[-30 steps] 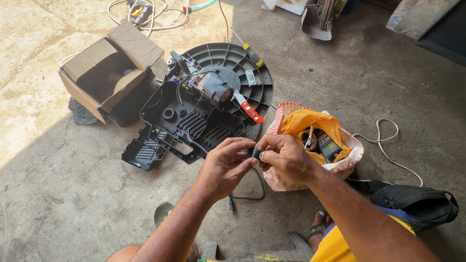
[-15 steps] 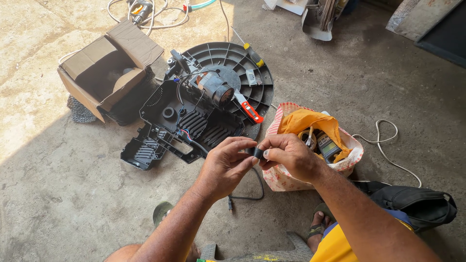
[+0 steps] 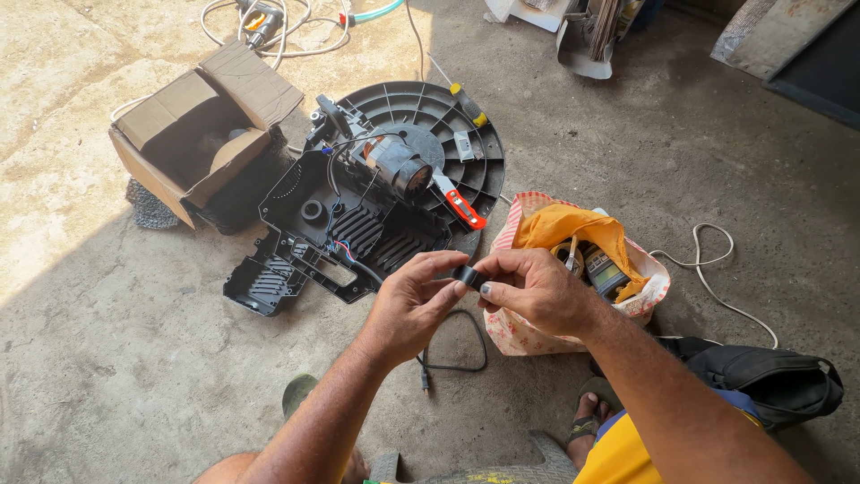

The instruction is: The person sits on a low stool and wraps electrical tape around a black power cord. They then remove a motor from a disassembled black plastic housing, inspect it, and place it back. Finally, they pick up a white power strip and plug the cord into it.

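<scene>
I see both hands meeting above the concrete floor (image 3: pixel 116 358): my left hand (image 3: pixel 414 303) and right hand (image 3: pixel 530 289) pinch a small black tape roll (image 3: pixel 468 275) between closed fingertips, just beside the checked bag (image 3: pixel 537 333), near the opened black housing (image 3: pixel 340 235).

A bare concrete floor (image 3: pixel 107 358) carries everything. Just beyond the fingers (image 3: pixel 448 269) lies an opened black housing (image 3: pixel 331 242) with a motor (image 3: pixel 394 166); farther left a cardboard box (image 3: pixel 193 134). Right of the fingers sits a bag (image 3: pixel 573 269); below them a black cable (image 3: pixel 457 345).
</scene>
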